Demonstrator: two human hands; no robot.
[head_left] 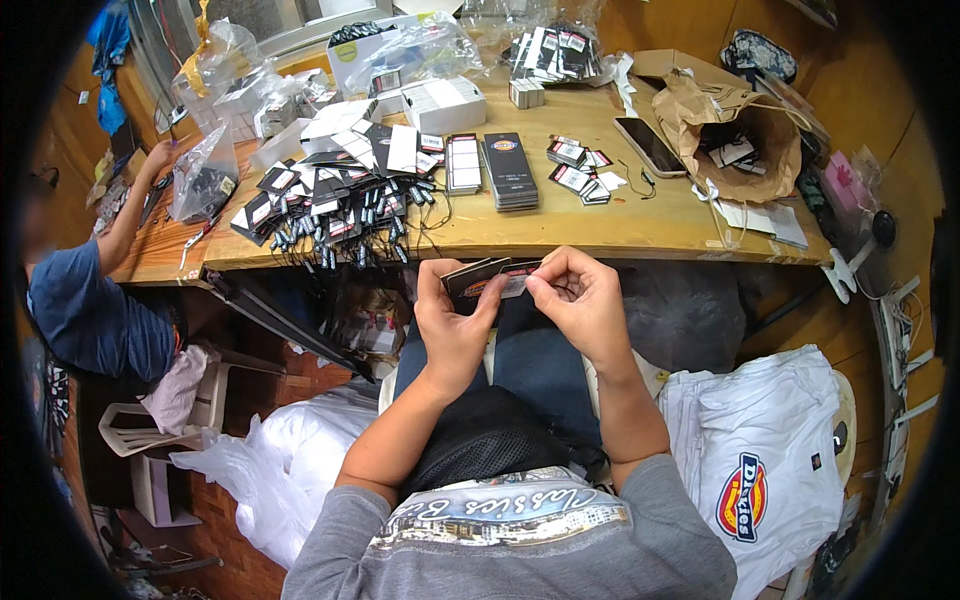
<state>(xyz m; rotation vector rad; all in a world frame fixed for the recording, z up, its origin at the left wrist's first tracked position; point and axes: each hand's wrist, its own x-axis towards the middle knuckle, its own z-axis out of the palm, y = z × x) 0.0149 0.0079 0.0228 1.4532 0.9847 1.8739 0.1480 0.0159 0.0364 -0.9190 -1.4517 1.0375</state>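
My left hand [447,335] is wrapped round a few black cardboard hang tags [464,284], just in front of the table's near edge and above my lap. Fingers and thumb of my right hand [585,305] pinch at the right end of a small white-and-red label [515,284] beside those tags. Whether a cord is also in that pinch is too small to make out. On the table beyond, a neat stack of black tags [510,172] lies next to a stack of white labels [463,163]. A large heap of strung tags [340,190] spreads to the left.
Small labels [580,170], a phone [650,145] and an open brown paper bag [735,140] lie right on the table [600,232]. White boxes [443,105] stand behind. White shirts [760,450] are at my right, plastic bags [290,470] at my left. Another person [105,300] works far left.
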